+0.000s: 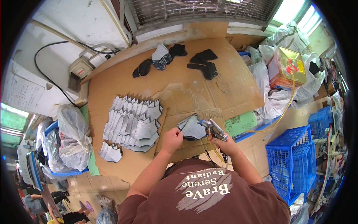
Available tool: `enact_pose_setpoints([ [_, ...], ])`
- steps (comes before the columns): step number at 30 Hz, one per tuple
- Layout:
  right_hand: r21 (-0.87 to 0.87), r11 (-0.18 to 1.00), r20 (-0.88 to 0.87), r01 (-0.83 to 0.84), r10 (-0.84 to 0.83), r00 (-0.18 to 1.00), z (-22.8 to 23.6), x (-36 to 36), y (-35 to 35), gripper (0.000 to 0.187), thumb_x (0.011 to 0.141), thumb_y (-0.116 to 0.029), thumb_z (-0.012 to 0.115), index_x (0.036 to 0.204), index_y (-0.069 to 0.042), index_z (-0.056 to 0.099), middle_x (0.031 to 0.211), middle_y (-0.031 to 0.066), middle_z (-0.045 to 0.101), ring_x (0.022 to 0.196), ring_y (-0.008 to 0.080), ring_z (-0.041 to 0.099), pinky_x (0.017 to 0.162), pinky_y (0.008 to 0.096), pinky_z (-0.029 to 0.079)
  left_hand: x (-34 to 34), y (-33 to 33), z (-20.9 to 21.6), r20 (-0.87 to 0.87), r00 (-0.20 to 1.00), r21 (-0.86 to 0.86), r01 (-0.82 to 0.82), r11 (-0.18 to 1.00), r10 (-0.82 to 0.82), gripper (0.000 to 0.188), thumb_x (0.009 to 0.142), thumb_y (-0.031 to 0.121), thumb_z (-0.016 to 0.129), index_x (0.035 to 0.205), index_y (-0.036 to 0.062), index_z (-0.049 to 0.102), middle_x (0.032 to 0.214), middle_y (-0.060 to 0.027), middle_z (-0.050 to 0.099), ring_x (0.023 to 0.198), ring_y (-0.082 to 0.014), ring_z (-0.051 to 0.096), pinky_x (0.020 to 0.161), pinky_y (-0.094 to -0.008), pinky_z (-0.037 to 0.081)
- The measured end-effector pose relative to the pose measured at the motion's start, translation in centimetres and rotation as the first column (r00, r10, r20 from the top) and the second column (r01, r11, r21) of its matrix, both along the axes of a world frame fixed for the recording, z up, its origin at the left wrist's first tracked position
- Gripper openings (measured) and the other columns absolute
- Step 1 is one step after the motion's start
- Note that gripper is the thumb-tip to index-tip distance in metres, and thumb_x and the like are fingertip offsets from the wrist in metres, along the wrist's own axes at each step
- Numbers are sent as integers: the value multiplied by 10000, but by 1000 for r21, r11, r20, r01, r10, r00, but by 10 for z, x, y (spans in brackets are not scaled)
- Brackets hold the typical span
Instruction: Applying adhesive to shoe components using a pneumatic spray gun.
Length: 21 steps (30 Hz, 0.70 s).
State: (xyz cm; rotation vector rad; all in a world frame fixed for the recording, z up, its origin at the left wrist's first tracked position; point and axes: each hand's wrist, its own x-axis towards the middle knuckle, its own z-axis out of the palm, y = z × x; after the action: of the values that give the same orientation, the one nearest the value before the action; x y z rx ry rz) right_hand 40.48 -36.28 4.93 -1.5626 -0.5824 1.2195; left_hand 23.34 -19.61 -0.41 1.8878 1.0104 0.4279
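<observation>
My right hand (228, 145) is wrapped round the handle of a metal spray gun (215, 131) with a blue part at its front. The gun points left, over a small stack of grey cut pieces (193, 127) with dark edges on the cardboard (179, 91). My left hand (172, 140) is closed, its fingertips at the left edge of that stack; what they pinch, if anything, is hidden. Left of this hand lie overlapping rows of similar grey pieces (131, 125), with a smaller group (110, 152) nearer me.
Black pieces (204, 61) and a tied grey bundle (161, 56) lie at the far side. A yellow hose (286, 108) runs from a square tin (286, 67) at right toward the gun. Blue crates (285, 160) stand right; plastic bags (72, 136) fill a bin left.
</observation>
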Motion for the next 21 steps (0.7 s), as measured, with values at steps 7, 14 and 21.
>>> enact_pose_setpoints([
  [7, -50, 998, -50, -25, 23, 999, -1, -2, -5, 247, 712, -43, 540, 953, -63, 593, 717, -51, 527, 576, 15, 412, 491, 173, 323, -56, 20, -16, 383, 783, -658, -141, 740, 490, 26, 738, 18, 562, 741, 25, 536, 702, -51, 552, 585, -129, 515, 539, -251, 427],
  [14, -64, 997, -54, -35, 32, 998, 7, -4, -2, 349, 694, -10, 497, 1032, -54, 568, 825, -39, 576, 577, 18, 408, 493, 180, 330, -255, 65, -31, 167, 531, -503, -679, 535, 831, 173, 744, 14, 581, 891, -32, 502, 781, -99, 553, 641, -161, 552, 591, -257, 491],
  [21, -75, 994, -9, -84, 84, 996, 6, -6, 5, 372, 658, 65, 428, 1001, -13, 549, 847, 19, 575, 559, 38, 424, 468, 172, 335, -326, 76, -36, -136, 468, -179, -879, 443, 873, 167, 760, -10, 555, 924, -38, 546, 808, -103, 565, 675, -178, 573, 603, -260, 493],
])
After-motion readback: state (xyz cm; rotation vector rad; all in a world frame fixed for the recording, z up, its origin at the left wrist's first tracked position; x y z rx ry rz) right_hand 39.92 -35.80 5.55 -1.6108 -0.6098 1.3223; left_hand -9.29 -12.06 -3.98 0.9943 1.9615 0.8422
